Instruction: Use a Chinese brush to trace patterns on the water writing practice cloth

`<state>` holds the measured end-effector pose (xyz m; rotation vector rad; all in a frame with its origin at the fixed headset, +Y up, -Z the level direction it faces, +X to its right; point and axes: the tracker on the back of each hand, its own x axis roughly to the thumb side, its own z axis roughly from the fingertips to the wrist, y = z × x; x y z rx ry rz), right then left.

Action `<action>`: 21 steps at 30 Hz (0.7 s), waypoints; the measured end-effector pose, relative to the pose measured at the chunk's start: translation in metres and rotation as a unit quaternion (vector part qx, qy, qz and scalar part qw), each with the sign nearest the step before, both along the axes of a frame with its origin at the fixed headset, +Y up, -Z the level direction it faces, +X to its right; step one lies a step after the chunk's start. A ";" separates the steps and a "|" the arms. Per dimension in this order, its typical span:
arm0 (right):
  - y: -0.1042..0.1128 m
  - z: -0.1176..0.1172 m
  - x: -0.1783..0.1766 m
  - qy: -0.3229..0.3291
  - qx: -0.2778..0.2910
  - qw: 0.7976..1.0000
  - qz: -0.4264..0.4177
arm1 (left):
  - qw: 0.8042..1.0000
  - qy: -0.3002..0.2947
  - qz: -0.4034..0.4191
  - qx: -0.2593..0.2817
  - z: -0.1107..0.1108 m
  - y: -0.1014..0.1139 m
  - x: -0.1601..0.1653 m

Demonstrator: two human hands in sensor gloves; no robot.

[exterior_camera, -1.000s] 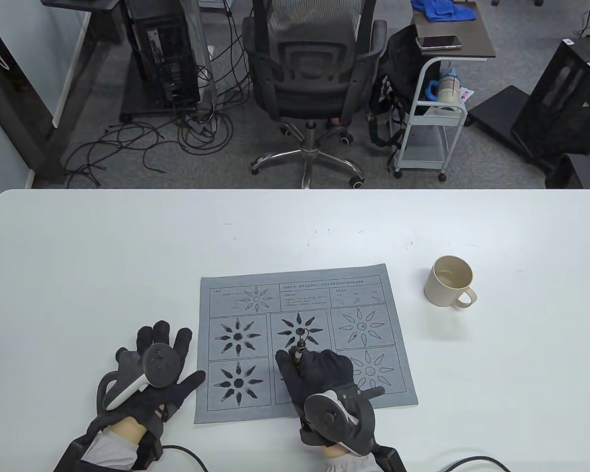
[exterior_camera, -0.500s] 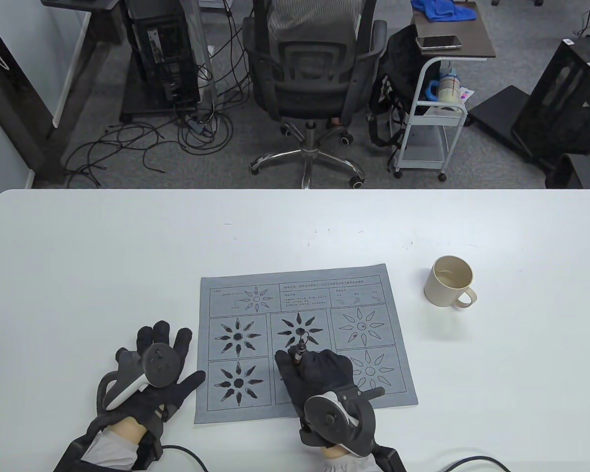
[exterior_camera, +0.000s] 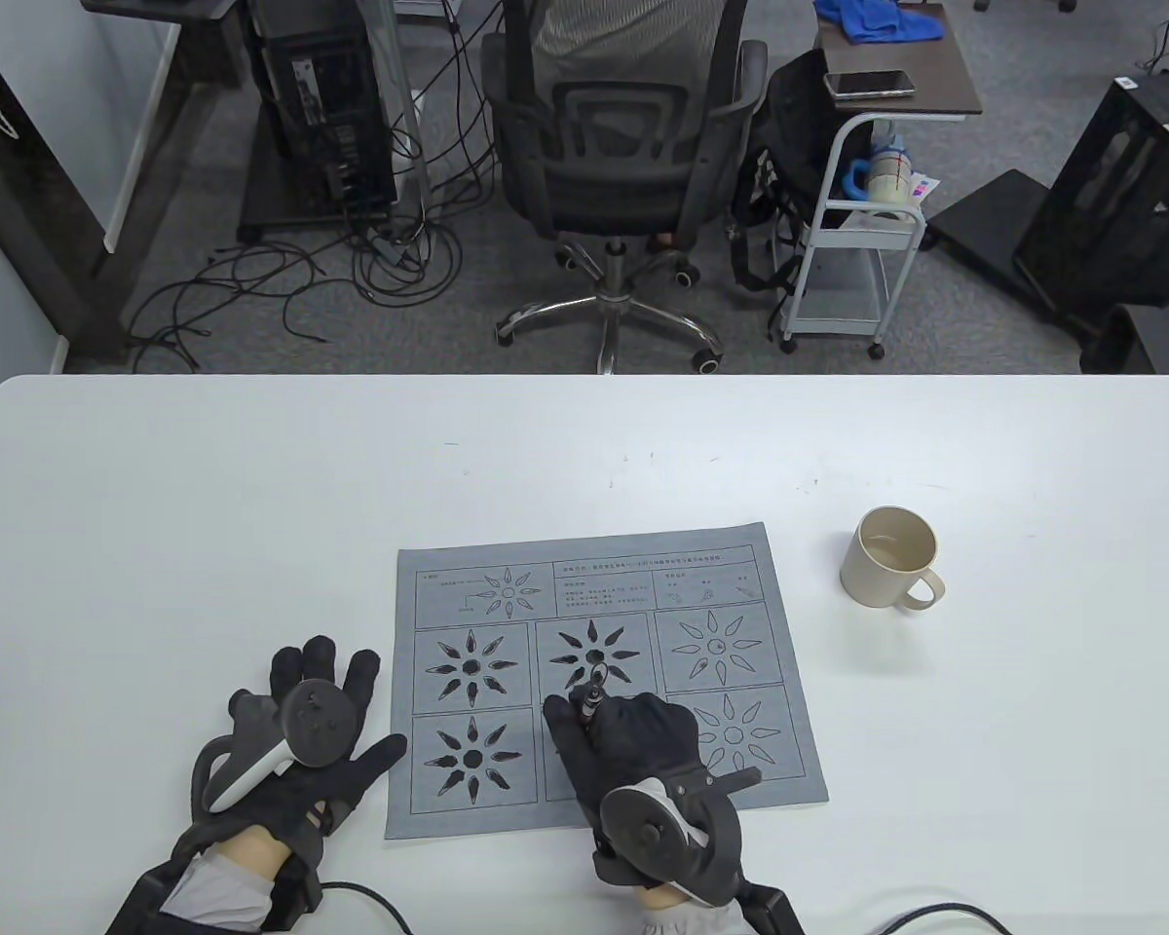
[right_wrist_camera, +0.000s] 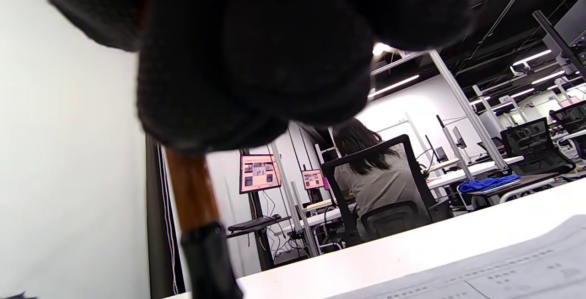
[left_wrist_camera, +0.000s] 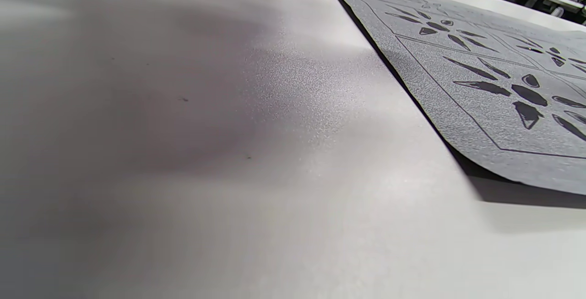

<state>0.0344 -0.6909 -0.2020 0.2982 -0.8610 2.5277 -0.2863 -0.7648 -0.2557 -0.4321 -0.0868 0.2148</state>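
A grey water-writing cloth [exterior_camera: 604, 672] printed with sun patterns lies on the white table [exterior_camera: 253, 487]. Three patterns are filled dark; the two at the right are outlines. My right hand [exterior_camera: 623, 745] grips a Chinese brush [exterior_camera: 590, 703] upright over the lower middle pattern, which the hand hides. In the right wrist view the brown handle and black ferrule [right_wrist_camera: 201, 225] hang below my gloved fingers [right_wrist_camera: 256, 61]. My left hand [exterior_camera: 302, 730] rests flat on the table, fingers spread, just left of the cloth's edge. The left wrist view shows the cloth [left_wrist_camera: 480, 74] and no fingers.
A beige mug [exterior_camera: 891, 557] stands on the table to the right of the cloth. An office chair [exterior_camera: 614, 146] and a small cart [exterior_camera: 867, 195] stand beyond the table's far edge.
The brush's top end has tipped slightly toward me and my right hand has shifted a little. The left hand has not moved.
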 end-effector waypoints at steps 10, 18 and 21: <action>-0.001 -0.002 0.002 -0.009 -0.005 1.000 0.002 | 1.000 0.000 0.000 -0.002 0.000 0.000 0.000; -0.001 -0.002 0.004 -0.015 -0.005 1.000 0.001 | 1.000 0.001 0.001 -0.002 0.000 0.000 -0.001; 0.001 -0.002 0.005 -0.014 -0.002 1.000 -0.003 | 1.000 0.001 0.003 -0.002 0.000 0.000 -0.001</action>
